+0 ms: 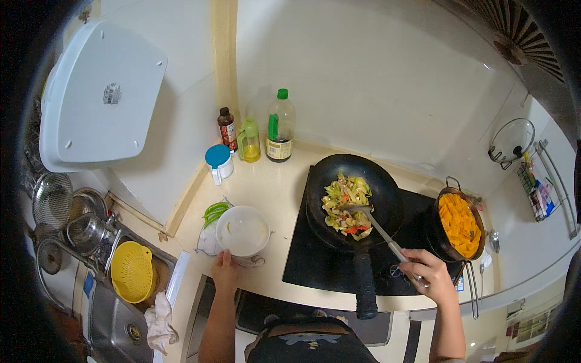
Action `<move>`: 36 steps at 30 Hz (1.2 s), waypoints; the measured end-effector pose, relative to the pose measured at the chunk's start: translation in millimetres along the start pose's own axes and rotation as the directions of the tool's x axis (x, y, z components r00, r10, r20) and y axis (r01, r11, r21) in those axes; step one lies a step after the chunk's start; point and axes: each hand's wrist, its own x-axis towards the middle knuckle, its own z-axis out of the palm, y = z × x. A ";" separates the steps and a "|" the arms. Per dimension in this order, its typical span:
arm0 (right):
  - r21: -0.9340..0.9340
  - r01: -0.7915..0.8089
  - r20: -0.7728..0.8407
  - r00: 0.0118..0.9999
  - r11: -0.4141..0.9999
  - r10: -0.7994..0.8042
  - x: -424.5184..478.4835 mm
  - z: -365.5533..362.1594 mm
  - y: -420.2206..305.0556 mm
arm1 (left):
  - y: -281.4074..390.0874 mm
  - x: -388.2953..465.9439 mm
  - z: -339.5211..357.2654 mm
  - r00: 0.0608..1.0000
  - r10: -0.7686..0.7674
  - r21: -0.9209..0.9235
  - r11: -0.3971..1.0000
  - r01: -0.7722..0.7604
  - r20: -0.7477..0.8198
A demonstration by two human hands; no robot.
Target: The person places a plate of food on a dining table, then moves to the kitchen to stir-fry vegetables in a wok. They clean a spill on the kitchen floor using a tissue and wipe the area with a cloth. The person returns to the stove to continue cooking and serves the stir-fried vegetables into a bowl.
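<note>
My right hand [425, 273] is closed around the handle of a metal spatula [383, 233]. The spatula's blade rests in stir-fried sliced vegetables and small meat pieces [347, 204] inside a black wok [383, 195] on the cooktop. My left hand [224, 270] touches the near rim of a white bowl [243, 230], its fingertips at the edge; whether it grips the rim is unclear. The bowl stands on a cloth [206, 239] and holds only small scraps. Green peppers [215, 212] lie beside it at the upper left.
A pan of orange sliced vegetable [458, 224] stands right of the wok. Behind the bowl are a blue-lidded container [219, 159], an oil bottle [249, 143] and a green-capped bottle [280, 127]. A yellow colander [132, 272] sits in the sink [106, 326]. The wok's handle [364, 290] overhangs the counter.
</note>
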 end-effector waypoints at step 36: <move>0.144 -0.884 0.346 0.466 0.445 0.814 -131.3 151.9 219.8 | -14.6 -147.9 -103.7 0.982 -0.115 0.187 0.979 0.086 0.150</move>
